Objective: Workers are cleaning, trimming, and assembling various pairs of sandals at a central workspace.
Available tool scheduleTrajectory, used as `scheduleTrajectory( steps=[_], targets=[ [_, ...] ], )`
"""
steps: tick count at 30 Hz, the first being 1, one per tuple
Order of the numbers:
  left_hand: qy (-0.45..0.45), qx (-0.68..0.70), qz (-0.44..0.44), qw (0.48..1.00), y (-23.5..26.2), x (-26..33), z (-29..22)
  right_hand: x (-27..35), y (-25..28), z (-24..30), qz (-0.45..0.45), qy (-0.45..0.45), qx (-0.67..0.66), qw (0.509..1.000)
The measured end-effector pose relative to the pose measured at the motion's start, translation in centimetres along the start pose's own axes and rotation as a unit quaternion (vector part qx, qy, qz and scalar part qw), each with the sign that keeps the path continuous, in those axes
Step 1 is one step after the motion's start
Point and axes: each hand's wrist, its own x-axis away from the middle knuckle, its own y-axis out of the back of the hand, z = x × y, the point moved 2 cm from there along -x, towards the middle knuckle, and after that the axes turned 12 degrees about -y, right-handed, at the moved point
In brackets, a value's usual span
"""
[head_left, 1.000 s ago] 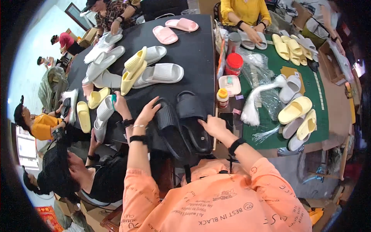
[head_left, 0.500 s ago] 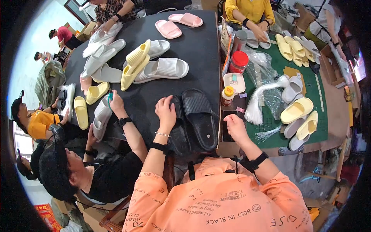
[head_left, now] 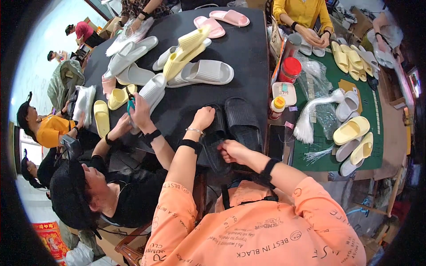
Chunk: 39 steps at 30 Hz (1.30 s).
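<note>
View: head camera, looking down at the near edge of the black surface [head_left: 248, 48].
Change: a second ago both hands were spread over the pair of black slides; now the right hand has drawn back to the near edge and the left sits higher on the pair. Judged meaning: handling has shifted from covering both slides to working one end of the left slide.
Left hand [head_left: 203, 119]: fingers curled together, resting on the top of the left black slide [head_left: 216, 137]; whether it clamps the strap cannot be told.
Right hand [head_left: 231, 152]: fingers closed, pinching at the near end of the same slide.
Right black slide [head_left: 242, 123]: lies just beside the left one, untouched, at the near right edge of the surface.
Count, black slides: two.
Count, pink slides [head_left: 222, 21]: two, at the far edge.
Count, red-lidded jar [head_left: 290, 69]: one, just off the right edge.
Co-worker's hand [head_left: 140, 111]: holds teal scissors [head_left: 131, 105] at the left edge.
</note>
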Motion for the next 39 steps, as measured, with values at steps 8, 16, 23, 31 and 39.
scheduleTrajectory(
  steps=[8, 16, 23, 31, 39],
  targets=[
    [0.07, 0.204, 0.001, 0.976, -0.9, -0.1, 3.6, -4.9, -5.4, 1.8, -0.115, 0.121, -0.194, 0.967],
    [0.093, 0.356, -0.146, 0.918, 0.1, -0.7, 1.1, -3.0, -3.7, 1.6, -0.026, 0.11, 0.029, 0.993],
    [0.017, 0.316, -0.18, 0.931, -0.9, -2.1, -1.3, 10.2, 5.5, -1.9, -0.302, 0.335, 0.373, 0.811],
    [-0.069, 0.147, -0.072, 0.984, -1.5, -2.4, -5.5, 12.5, 3.4, -1.1, -0.31, 0.496, 0.599, 0.547],
    [-0.086, 0.125, -0.084, 0.985, -1.7, -2.4, -5.3, 7.2, 1.8, -0.8, -0.288, 0.492, 0.503, 0.65]
  ],
)
